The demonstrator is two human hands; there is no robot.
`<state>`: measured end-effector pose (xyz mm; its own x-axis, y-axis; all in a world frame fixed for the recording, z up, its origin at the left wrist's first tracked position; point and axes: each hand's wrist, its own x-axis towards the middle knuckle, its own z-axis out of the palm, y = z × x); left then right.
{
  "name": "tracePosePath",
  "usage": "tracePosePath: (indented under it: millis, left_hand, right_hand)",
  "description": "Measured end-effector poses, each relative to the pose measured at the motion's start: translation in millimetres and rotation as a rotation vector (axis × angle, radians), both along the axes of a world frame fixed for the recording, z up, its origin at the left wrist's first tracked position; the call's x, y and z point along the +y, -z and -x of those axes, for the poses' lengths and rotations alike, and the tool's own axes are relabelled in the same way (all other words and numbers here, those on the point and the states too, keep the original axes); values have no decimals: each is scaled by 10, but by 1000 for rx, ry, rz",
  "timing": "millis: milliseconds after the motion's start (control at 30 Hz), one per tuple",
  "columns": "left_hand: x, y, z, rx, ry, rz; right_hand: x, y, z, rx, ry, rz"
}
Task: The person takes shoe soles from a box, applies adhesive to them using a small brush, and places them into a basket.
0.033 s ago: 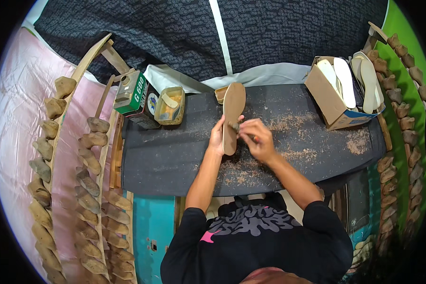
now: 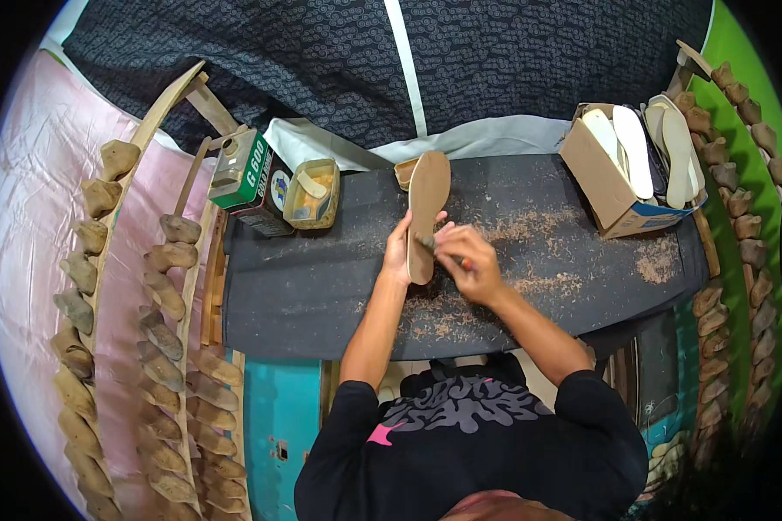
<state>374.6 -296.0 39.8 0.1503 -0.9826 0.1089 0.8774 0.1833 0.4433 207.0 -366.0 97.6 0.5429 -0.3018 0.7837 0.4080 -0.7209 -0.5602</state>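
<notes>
My left hand (image 2: 397, 250) grips a brown shoe sole (image 2: 429, 191) with a pale edge by its lower left side, holding it tilted up above the table. Its fingertips show past the sole's right edge. My right hand (image 2: 471, 262) is closed in a pinch beside the lower half of the sole. A small dark greyish thing (image 2: 426, 242) sticks out from its fingers against the sole's face, blurred, its kind unclear. A bit of orange shows at that hand's palm.
Brown shavings (image 2: 539, 283) lie scattered over the dark cloth-covered table (image 2: 278, 295). At the left stand a green-topped can (image 2: 248, 178) and a yellowish tub (image 2: 311, 195). A carton (image 2: 601, 187) of pale soles stands at the right. Racks of wooden shoe lasts (image 2: 162, 373) flank both sides.
My right hand and the small thing in it have shifted slightly down along the sole. The left hand and the sole stay nearly in place.
</notes>
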Motion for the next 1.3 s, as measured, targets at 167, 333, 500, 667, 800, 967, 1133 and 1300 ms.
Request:
tracePosePath:
  millis: [167,333,500,667,800,967,1133,1300]
  left_hand:
    - [-1,-92,158,22,-76,-250]
    - [-1,-22,194,-53,-92,-313]
    - [39,68,80,83,-73,-223]
    - [85,47,64,21,-86,-272]
    - [52,-53,103,-52,-47,-168]
    - [23,-59,85,16,-93,-235]
    - [53,20,-34,63,-69,-212]
    - [-46,-70,49,-92,-81,-161]
  right_hand:
    - [-109,83,177,248,-204,-166]
    - [-275,-76,39,50,-10,-202]
    - [22,31,63,84,-82,28]
    - [-21,-49,193,318,-323,-251]
    - [-193,-100,35,25,-35,-193]
    - [30,-47,29,82,-57,3]
    - [26,-62,178,228,-281,-176]
    - [-144,-166,50,-28,-65,-350]
